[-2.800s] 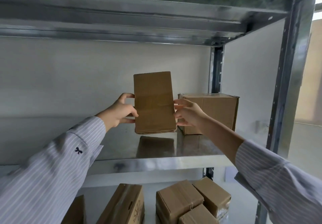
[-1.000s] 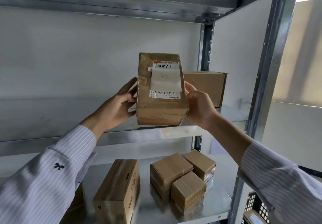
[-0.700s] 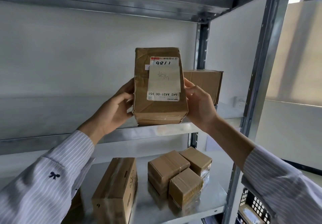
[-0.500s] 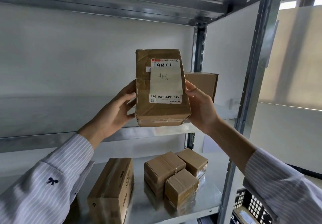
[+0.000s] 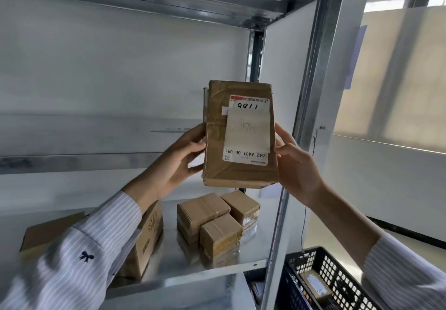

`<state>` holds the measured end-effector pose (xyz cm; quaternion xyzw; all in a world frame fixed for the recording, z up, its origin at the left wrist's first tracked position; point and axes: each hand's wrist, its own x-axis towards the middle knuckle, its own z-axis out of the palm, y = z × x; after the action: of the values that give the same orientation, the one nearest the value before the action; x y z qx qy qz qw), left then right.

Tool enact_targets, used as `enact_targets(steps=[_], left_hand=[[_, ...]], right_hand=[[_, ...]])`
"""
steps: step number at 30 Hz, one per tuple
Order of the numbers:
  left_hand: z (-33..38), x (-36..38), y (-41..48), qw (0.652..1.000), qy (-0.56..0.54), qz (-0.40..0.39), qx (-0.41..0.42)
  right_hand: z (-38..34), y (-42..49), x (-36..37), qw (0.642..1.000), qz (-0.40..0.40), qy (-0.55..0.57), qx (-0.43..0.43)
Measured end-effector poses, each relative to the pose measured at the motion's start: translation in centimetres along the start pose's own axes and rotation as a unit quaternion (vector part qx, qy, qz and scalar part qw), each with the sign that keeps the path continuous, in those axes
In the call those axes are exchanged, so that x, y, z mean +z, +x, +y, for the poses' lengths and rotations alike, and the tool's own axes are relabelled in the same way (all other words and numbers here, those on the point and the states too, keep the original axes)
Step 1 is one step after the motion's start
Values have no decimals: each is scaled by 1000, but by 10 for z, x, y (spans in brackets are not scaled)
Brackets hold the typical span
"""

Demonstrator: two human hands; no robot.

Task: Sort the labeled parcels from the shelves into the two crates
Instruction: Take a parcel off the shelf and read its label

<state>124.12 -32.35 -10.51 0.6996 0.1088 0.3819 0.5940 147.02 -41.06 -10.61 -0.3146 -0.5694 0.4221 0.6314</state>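
I hold a brown cardboard parcel [image 5: 214,145] upright in front of the metal shelf unit, with its white label [image 5: 247,130] facing me upside down. My left hand [image 5: 176,162] grips its left side and my right hand [image 5: 295,165] grips its right side. A black slotted crate [image 5: 321,273] stands on the floor at the lower right, with a small parcel [image 5: 316,285] inside it. A second crate is not in view.
On the lower shelf [image 5: 183,259] lie three small taped boxes [image 5: 217,218] and a longer box [image 5: 147,235] behind my left sleeve. The shelf's front right post [image 5: 311,116] rises just right of the parcel. A wall and a window are at the right.
The parcel was lifted off the upper shelf and turned label-side towards me. Since then I have drawn it back and lower, and the view has swung right, bringing the black crate into sight.
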Motion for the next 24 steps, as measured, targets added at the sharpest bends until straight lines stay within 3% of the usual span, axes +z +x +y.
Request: enact_targets(steps=[24], left_hand=[[-87,247,-26,993,-77,1,-86]], right_hand=[[-46,-224,-145,991,121,2,51]])
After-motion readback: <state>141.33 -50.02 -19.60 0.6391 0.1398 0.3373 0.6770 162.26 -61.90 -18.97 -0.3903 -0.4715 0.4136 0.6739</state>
